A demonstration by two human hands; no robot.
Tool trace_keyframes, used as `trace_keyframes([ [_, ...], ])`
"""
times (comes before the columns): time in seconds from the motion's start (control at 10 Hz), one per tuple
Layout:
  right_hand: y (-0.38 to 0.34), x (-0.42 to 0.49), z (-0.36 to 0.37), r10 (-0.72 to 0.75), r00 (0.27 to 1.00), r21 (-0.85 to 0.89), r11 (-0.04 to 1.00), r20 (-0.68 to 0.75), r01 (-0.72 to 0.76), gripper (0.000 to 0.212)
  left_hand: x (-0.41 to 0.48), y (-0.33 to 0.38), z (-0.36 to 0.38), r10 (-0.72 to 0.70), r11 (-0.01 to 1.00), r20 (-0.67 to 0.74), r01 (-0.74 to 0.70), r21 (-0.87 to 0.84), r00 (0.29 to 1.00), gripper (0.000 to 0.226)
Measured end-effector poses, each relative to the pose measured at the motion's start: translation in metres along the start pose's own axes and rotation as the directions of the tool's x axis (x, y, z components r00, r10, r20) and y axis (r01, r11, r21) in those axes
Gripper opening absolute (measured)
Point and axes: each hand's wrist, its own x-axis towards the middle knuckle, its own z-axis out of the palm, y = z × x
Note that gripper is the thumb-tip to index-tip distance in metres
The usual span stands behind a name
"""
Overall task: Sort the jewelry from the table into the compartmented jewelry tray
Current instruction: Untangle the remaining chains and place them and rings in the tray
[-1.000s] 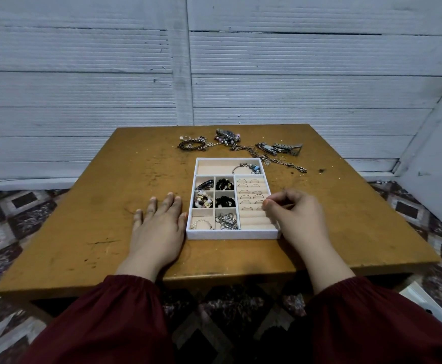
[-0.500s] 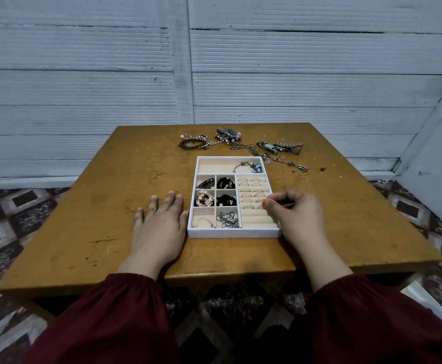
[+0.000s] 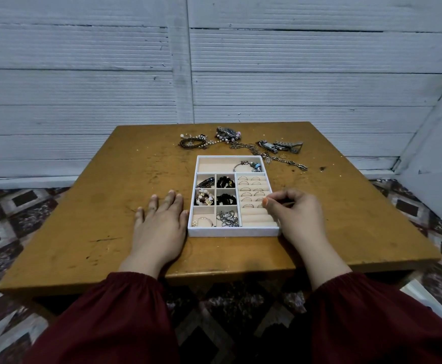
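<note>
A white compartmented jewelry tray sits mid-way on the worn ochre wooden tabletop. Its right section holds thin rings in beige rolls. Loose pieces lie beyond its far edge: a brown beaded bracelet heap, a silver metal watch and a long chain. The left hand lies flat, fingers straight, touching the tray's left wall. The right hand has its fingers curled and pinched over the ring rolls; I cannot tell whether they hold a ring. Neither hand has shifted noticeably since a second ago.
</note>
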Motion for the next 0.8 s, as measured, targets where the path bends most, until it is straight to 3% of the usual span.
trace_keyframes([
  [0.2,-0.003,-0.002,-0.001,-0.011,1.0,0.008,1.0,0.008,0.011,0.006,0.002,0.0,0.0,-0.005,1.0,0.004,0.005,-0.003,1.0,0.052],
  [0.4,-0.001,0.006,-0.004,0.037,0.999,0.152,0.988,-0.023,-0.033,0.007,0.0,0.0,-0.001,-0.009,0.999,-0.001,0.009,-0.034,1.0,0.051],
  [0.6,-0.014,0.014,0.0,-0.025,0.997,0.193,0.981,-0.071,0.038,0.005,0.006,0.003,-0.008,-0.028,0.996,-0.058,0.023,-0.086,0.998,0.043],
  [0.8,-0.035,0.027,0.021,-0.182,0.982,0.042,0.982,-0.044,0.184,0.015,0.028,0.006,-0.022,-0.07,0.983,-0.108,0.05,-0.178,0.992,0.031],
])
